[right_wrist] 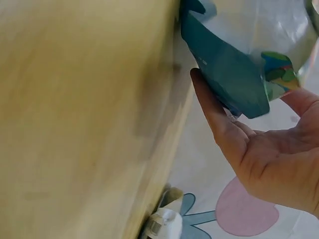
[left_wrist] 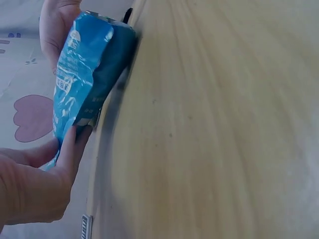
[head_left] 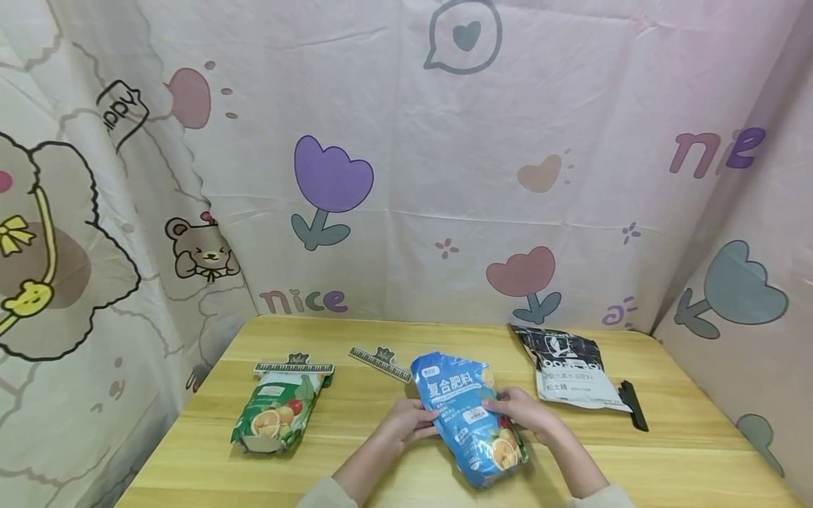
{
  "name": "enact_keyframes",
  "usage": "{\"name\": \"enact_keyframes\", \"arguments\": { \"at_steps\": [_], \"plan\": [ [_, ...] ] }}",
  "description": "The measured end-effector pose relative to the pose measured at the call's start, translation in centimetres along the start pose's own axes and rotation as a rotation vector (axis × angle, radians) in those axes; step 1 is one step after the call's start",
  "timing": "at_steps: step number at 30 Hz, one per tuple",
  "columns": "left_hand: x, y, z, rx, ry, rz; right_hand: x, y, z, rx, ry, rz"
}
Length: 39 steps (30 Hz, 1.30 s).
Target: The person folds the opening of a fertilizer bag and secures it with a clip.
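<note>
A blue fertilizer bag (head_left: 460,416) with fruit printed near its base is held tilted between both hands at the table's front middle. My left hand (head_left: 406,425) grips its left edge, thumb on the front and fingers beneath, as the left wrist view also shows on the bag (left_wrist: 82,74). On the opposite edge my right hand (head_left: 524,409) holds it, thumb over the printed front. From the right wrist view, the right hand's fingers (right_wrist: 212,107) lie along the bag's back (right_wrist: 227,69). Just behind the bag lies a loose clip with a piano-key pattern (head_left: 381,363).
At the left lies a green fertilizer bag (head_left: 276,413) with a piano-key clip (head_left: 295,367) across its top. A black-and-white bag (head_left: 571,370) lies at the back right, a black clip (head_left: 633,406) on its end. Patterned curtains (head_left: 406,176) surround the wooden table (head_left: 209,466).
</note>
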State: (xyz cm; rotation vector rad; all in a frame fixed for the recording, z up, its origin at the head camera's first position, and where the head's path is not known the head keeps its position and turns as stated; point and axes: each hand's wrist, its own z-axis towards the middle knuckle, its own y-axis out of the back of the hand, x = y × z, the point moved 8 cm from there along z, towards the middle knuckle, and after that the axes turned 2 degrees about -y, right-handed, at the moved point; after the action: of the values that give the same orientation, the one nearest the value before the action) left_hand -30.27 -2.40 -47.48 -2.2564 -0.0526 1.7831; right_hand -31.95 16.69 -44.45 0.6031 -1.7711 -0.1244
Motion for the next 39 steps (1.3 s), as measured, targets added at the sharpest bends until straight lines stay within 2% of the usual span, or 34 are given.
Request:
{"name": "enact_keyframes", "arguments": {
  "at_steps": [3, 10, 17, 27, 33, 39],
  "plan": [
    [-0.3, 0.1, 0.0, -0.010, -0.009, 0.002, 0.3, 0.3, -0.2, -0.059, -0.005, -0.034],
    [-1.2, 0.4, 0.1, -0.025, -0.045, 0.030, 1.3, 0.5, -0.6, -0.118, 0.055, -0.061],
    [-2.9, 0.4, -0.1, 0.013, -0.106, 0.071, 2.1, 0.5, -1.0, -0.164, 0.094, -0.096],
    [-4.6, 0.9, -0.3, 0.037, -0.135, 0.121, 2.8, 0.1, -1.2, -0.198, 0.145, 0.043],
    [-5.5, 1.2, -0.2, 0.053, -0.168, 0.148, 3.0, 0.1, -1.5, -0.250, 0.154, 0.088],
    [-6.4, 1.2, 0.0, 0.092, -0.198, 0.143, 3.4, 0.0, -1.5, -0.276, 0.169, 0.146]
  ]
}}
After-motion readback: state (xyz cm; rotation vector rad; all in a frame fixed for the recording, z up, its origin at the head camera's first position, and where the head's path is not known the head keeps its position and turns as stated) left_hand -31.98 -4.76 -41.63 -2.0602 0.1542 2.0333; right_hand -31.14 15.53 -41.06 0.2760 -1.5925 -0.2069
